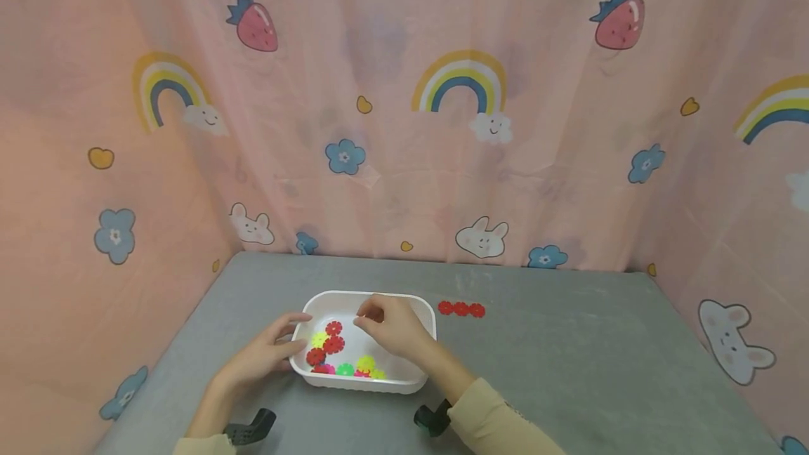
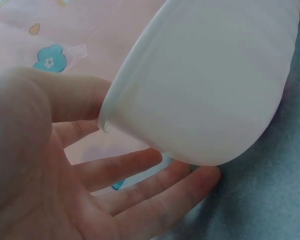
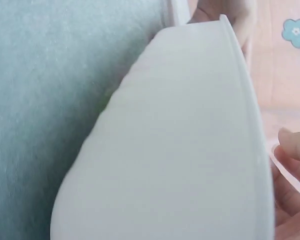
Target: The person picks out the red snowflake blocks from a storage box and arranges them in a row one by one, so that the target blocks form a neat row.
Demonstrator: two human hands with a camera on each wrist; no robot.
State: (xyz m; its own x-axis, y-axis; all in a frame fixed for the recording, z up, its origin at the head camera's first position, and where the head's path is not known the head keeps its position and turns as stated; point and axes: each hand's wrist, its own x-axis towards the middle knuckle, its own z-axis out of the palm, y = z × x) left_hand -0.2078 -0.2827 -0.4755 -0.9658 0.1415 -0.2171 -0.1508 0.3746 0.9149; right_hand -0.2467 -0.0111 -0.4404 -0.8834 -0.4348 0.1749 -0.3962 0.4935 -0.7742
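Observation:
A white plastic tray (image 1: 363, 384) stands on the grey table with several small notched plastic discs, red, yellow, green and pink, along its left and near sides. At the tray's left end, my left hand (image 1: 259, 353) grips it, a digit on the rim and spread fingertips against the outer wall (image 2: 205, 100). My right hand (image 1: 395, 325) hovers over the tray's right half, fingers curled. Its thumb and index fingertips (image 3: 285, 139) meet, and nothing shows between them. Beyond the tray's right end, three red notched discs (image 1: 461, 309) lie in a row, edge to edge.
The grey tabletop (image 1: 569, 357) extends to both sides and behind the tray. A pink printed curtain (image 1: 404, 181) closes off the back and sides. Black wrist mounts (image 1: 251, 428) sit on both forearms near the tray's front.

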